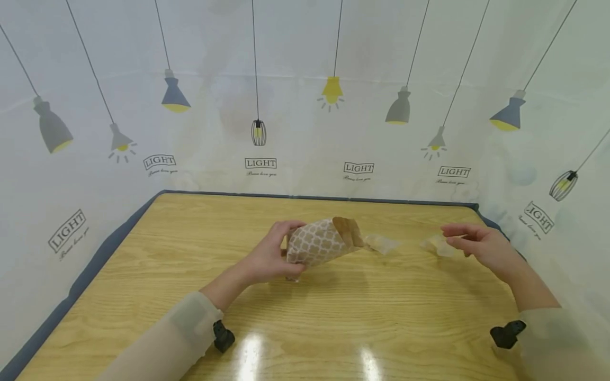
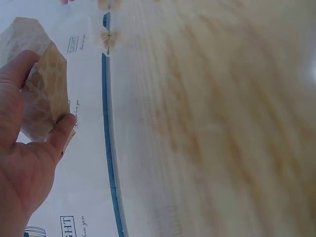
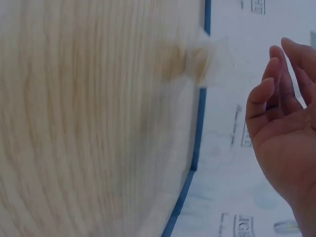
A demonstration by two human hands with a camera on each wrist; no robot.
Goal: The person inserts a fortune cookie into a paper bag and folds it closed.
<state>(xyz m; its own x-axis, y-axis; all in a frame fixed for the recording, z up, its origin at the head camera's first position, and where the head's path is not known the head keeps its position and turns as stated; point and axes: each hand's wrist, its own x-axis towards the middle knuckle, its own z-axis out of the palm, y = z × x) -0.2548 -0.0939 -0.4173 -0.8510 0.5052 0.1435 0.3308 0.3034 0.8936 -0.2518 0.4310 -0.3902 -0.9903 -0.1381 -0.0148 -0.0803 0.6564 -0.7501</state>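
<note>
My left hand [image 1: 269,259] grips a brown paper bag [image 1: 316,243] with a white lattice print around its closed end. The bag lies tilted above the table, its open mouth toward the right. In the left wrist view, thumb and fingers [image 2: 61,133] wrap the bag [image 2: 49,84]. My right hand [image 1: 493,253] hovers at the right with loosely bent fingers and nothing in them. Just left of it lies a small packet in clear wrapping [image 1: 436,245], pale tan inside. A second clear-wrapped packet [image 1: 383,244] lies by the bag's mouth.
The wooden table [image 1: 371,307] has a dark blue edge [image 1: 319,199] at the back. Behind it hangs a white sheet [image 1: 295,95] printed with lamps and the word LIGHT. A black device [image 1: 222,336] sits at the left cuff, another [image 1: 507,334] at the right.
</note>
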